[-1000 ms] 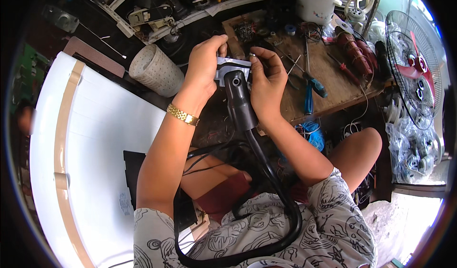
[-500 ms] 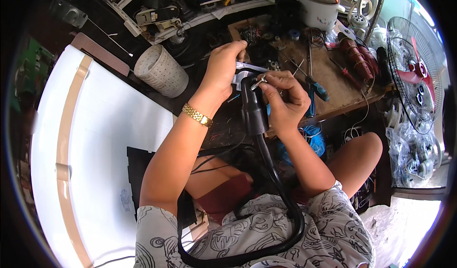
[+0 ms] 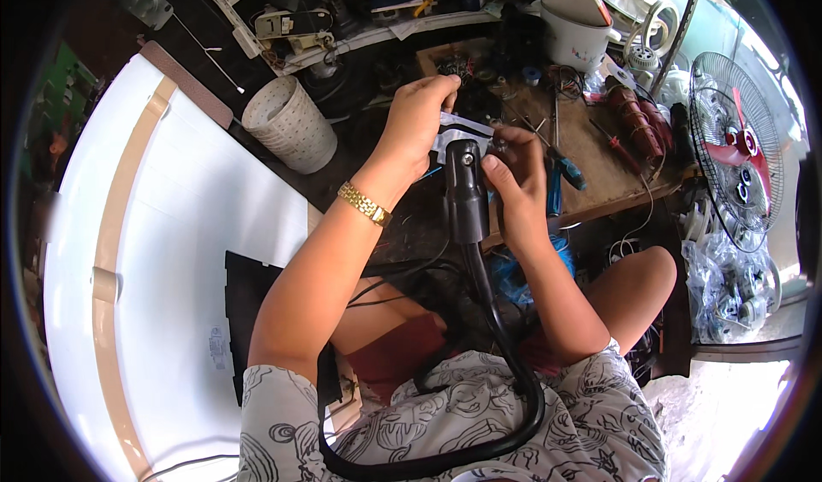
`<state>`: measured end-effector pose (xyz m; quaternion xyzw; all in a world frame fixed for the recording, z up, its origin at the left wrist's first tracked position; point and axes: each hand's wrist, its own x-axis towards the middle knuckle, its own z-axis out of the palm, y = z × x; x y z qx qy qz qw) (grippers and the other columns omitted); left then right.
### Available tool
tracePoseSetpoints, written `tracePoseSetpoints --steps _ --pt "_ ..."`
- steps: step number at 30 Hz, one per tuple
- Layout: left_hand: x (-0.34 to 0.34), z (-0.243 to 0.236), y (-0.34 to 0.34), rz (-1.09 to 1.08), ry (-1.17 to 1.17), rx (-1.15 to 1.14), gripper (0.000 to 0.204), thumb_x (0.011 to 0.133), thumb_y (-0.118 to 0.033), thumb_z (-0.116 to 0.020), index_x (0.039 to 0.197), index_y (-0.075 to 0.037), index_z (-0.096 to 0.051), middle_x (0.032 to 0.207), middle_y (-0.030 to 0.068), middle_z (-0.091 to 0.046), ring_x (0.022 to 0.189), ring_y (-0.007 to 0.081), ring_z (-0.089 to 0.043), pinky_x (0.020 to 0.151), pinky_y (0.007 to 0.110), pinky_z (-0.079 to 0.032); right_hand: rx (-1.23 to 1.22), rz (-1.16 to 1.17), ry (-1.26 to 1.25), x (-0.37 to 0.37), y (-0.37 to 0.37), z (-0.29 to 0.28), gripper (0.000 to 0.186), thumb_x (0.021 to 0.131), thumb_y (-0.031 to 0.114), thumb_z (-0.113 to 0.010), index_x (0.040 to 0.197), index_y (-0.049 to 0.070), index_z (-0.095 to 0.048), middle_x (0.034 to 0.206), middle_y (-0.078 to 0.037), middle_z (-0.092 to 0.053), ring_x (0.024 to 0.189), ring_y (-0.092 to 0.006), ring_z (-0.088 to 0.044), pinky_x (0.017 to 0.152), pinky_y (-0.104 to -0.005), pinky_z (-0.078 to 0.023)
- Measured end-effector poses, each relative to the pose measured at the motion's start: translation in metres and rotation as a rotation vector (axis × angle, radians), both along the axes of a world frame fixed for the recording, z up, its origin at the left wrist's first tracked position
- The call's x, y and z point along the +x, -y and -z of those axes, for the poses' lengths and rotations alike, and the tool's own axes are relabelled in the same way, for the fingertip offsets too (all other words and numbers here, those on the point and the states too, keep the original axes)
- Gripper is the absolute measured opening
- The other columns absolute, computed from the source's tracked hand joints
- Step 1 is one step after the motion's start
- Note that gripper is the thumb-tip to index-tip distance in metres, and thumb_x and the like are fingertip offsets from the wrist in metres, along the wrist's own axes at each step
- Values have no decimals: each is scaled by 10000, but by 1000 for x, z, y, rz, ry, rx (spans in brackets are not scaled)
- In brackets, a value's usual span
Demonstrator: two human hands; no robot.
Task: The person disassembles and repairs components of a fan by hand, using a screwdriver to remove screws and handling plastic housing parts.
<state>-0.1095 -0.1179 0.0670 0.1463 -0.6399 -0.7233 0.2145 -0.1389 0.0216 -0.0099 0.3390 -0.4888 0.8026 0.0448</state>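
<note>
Toward one o'clock from the head view's centre, a pale bracket (image 3: 448, 139) sits behind a black socket (image 3: 467, 204). Fingers of the left hand (image 3: 414, 127) grasp its nine-o'clock end; whether those of the right hand (image 3: 521, 178) pinch anything, I cannot tell. It looks light, stiff, perhaps slippery; best held by its ends. Half a second ago a shiny bit showed at the right fingertips; now none does.

Sm. whitish pc. (image 3: 454, 136) w/ dark band, tilted down to R; betw. hands (image 3: 417, 122) (image 3: 524, 174), partly hidden
</note>
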Motion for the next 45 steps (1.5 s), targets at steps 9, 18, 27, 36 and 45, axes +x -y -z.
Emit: tracePoseSetpoints --steps 9,18,27,36,45 --pt "13 -24 4 -8 -79 -35 307 893 -232 -601 637 -123 -471 666 -28 -460 641 88 -412 632 251 -338 112 -666 558 20 7 -33 321 935 267 -511 1124 8 -524 859 -139 -649 646 -200 -652 600 -305 -563" --pt "68 -126 16 -74 -370 -126 378 920 -392 -599 1077 -48 -578 995 97 -645 867 221 -638 818 353 -509 -156 -344 45 37 67 -103 452 749 270 -722 1004 -45 -523 818 -110 -609 709 -133 -520 652 -290 -449" --pt "195 -70 -38 -195 -123 -763 927 732 -179 -582 1490 15 -85 1421 208 -354 1326 303 -375 1103 404 -291 -125 -269 92 118 43 -116 523 724 216 -776 1072 -2 -451 936 -207 -602 901 -362 -614 787 -413 -468" --pt "212 15 -46 -453 -181 -785 576 909 -53 -512 1414 28 -249 1253 163 -488 1097 219 -522 953 338 -418 -55 -718 182 158 36 -43 534 808 44 -526 1295 27 -307 1209 -141 -439 1151 -194 -434 1018 -318 -346" --pt "213 61 -25 -722 -267 -511 587 852 -237 -696 1300 -49 -367 1186 142 -580 963 160 -595 849 294 -487 105 -908 70 66 44 -21 186 954 100 -537 1093 -23 -549 1032 -94 -614 857 -123 -626 757 -263 -513"
